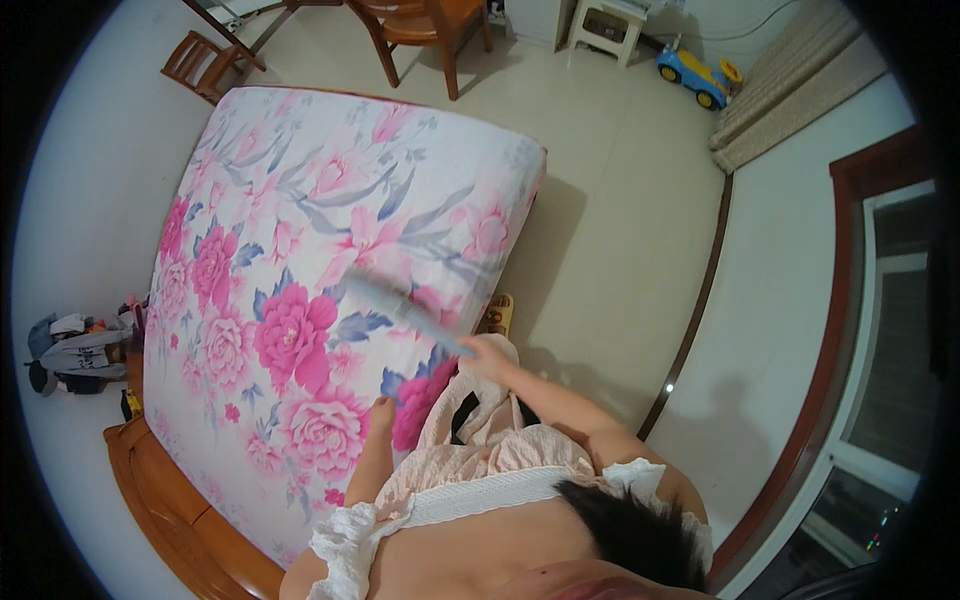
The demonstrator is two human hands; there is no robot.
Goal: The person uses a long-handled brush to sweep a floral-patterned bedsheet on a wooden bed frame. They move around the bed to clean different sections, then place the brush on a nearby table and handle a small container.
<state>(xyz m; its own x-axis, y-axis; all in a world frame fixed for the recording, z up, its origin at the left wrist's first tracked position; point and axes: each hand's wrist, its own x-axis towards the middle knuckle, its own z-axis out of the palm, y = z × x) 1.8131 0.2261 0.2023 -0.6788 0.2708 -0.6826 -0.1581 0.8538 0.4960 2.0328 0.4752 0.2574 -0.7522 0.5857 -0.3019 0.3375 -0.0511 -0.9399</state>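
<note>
My right hand (486, 358) is closed round the handle of a grey brush (385, 296) with a long flat head, slightly smeared by motion. The brush reaches out to the left over a bed covered with a white sheet (240, 400) printed with pink flowers and blue-grey leaves. Whether its bristles touch the cloth cannot be made out. By the bed's near right edge, my left hand (381, 408) is low over the sheet, nearest to a dark pink flower. Its fingers are mostly hidden from this angle.
A wooden headboard (185, 505) borders the bed at lower left, with piled clothes (80, 350) beyond. Yellow slippers (499, 313) lie by the bed's right side. Wooden chair (425, 30), white stool (607, 30) and blue-yellow ride-on toy (695, 75) stand at the back; a curtain (790, 90) hangs right.
</note>
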